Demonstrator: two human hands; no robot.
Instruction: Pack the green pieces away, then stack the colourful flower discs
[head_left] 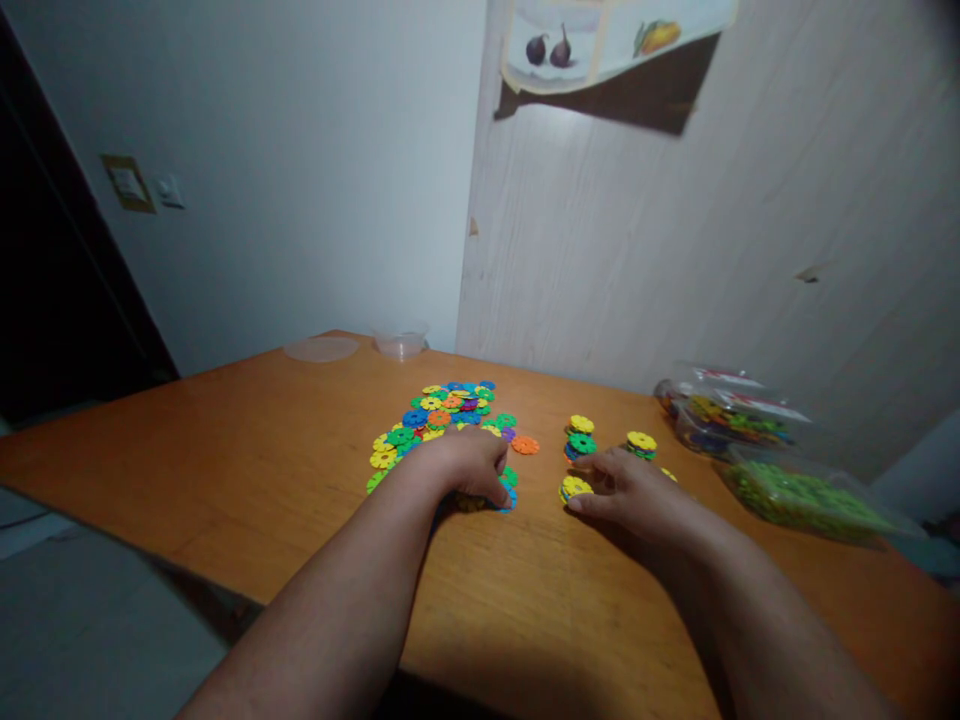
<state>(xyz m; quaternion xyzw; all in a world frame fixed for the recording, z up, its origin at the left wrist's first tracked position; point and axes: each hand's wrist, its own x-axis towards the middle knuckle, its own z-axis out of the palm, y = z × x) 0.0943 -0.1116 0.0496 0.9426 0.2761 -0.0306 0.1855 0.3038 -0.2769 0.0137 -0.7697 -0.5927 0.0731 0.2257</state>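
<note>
Your left hand [469, 458] curls, pinching discs at the loose pile's [442, 415] near edge; your right hand [630, 487] fingertips grip a yellow stack [574, 488] right of the pile.

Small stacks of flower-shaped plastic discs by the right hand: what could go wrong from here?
1. The right hand touches the yellow-topped stack of flower-shaped plastic discs; a nudge could topple it, or the neighbouring green-topped stack.
2. The left hand rests on the loose pile of multicoloured plastic discs; sweeping could scatter pieces like the lone orange disc into the stacks.
</note>
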